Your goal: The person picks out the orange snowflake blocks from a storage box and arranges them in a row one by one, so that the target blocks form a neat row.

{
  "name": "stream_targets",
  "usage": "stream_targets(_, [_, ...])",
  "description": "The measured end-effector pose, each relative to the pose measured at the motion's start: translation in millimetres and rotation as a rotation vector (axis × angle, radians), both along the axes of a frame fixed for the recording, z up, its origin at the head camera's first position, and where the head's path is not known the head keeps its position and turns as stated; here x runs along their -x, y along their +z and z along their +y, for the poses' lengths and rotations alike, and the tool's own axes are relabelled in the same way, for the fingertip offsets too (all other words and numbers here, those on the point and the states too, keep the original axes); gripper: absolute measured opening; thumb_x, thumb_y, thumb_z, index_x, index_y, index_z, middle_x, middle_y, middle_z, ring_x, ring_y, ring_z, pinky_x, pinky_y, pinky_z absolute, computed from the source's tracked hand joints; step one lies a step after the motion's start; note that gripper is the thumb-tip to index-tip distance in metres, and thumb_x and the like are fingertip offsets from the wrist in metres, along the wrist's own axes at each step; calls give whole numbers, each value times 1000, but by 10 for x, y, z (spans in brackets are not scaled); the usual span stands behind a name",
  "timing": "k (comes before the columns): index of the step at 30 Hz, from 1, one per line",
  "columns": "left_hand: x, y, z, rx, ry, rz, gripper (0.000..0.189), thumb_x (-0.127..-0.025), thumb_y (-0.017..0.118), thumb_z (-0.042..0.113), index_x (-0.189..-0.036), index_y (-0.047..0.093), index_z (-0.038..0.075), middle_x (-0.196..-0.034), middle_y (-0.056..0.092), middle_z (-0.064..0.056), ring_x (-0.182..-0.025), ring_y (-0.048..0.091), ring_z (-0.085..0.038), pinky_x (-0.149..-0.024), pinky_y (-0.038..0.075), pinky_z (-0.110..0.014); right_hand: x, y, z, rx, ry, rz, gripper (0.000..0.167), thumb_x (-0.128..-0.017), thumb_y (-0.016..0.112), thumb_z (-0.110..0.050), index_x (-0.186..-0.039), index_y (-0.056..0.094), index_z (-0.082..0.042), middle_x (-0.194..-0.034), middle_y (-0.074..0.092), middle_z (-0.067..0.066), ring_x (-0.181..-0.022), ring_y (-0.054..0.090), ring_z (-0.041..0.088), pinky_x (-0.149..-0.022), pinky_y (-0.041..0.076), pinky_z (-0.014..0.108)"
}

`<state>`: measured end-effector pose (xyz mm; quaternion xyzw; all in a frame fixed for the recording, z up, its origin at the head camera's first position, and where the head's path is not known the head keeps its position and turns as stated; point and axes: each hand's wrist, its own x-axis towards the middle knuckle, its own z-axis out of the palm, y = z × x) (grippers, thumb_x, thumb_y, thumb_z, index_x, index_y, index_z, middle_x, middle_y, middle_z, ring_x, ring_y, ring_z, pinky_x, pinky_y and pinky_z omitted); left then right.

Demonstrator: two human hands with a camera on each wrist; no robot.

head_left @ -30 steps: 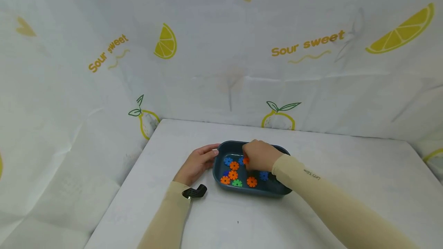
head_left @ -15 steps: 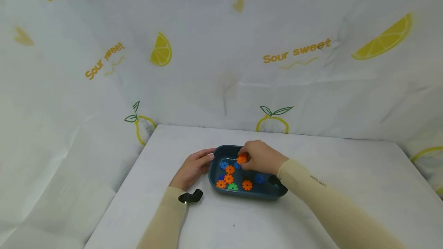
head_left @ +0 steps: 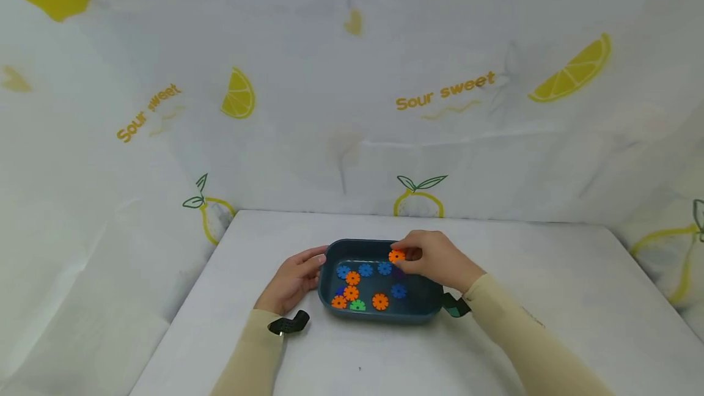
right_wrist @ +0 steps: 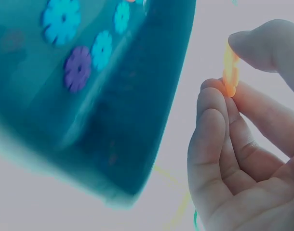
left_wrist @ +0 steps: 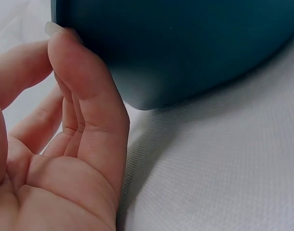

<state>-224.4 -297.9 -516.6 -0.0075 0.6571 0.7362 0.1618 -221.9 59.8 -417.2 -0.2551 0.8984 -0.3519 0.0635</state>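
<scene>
A dark teal plastic tray (head_left: pixel 379 318) holds several flower-shaped plastic discs. My left hand (head_left: pixel 291 280) grips the tray's left end, thumb at the rim and fingers along the outer side. With thumb and fingertips my right hand (head_left: pixel 442 255) pinches an orange notched disc (head_left: pixel 396 256) over the tray's back right part. The right wrist view shows that disc edge-on, thumb on one side and fingers on the other. In the tray lie another orange disc (head_left: pixel 380 302), a green disc (head_left: pixel 357 305), a blue disc (head_left: pixel 398 291) and a purple disc (right_wrist: pixel 78 70).
The tray stands on a white-covered table (head_left: pixel 352 353), whose back edge meets a white cloth backdrop (head_left: pixel 308 157) printed with lemons and lettering. A black strap device (head_left: pixel 289 323) sits on the left wrist, and another (head_left: pixel 455 305) on the right.
My right hand has lifted the orange disc from among the others, drawing it up and toward the tray's right side. My left hand stays at the tray's left end. The head view has shifted.
</scene>
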Motion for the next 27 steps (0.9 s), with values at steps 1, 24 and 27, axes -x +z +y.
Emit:
stream_targets(1, [7,-4,-5,-6,-1,4,56,-104,74,38,-153,61,13,-131,74,-6,-97,66,-17,-85,60,-26,-8,-6,56,13,-12,9,35,-97,82,-21,-130,78,-9,-103,73,-8,-89,64,11,-79,58,24])
stream_targets(24, [-11,17,-74,-81,-41,-27,55,-108,69,22,-158,53,9,-132,75,-5,-97,71,-14,-91,63,-29,-324,-382,1128,52,-289,43,38,-95,85,-26,-131,79,-14,-105,75,-9,-94,67,9,-84,58,21])
stream_targets(27, [-28,34,-94,-72,-57,-27,57,-108,69,23,-160,51,9,-130,75,-3,-99,71,-13,-92,63,-28,-361,-451,1207,37,-309,29,38,-95,85,-28,-130,80,-15,-107,76,-8,-94,66,9,-83,57,21])
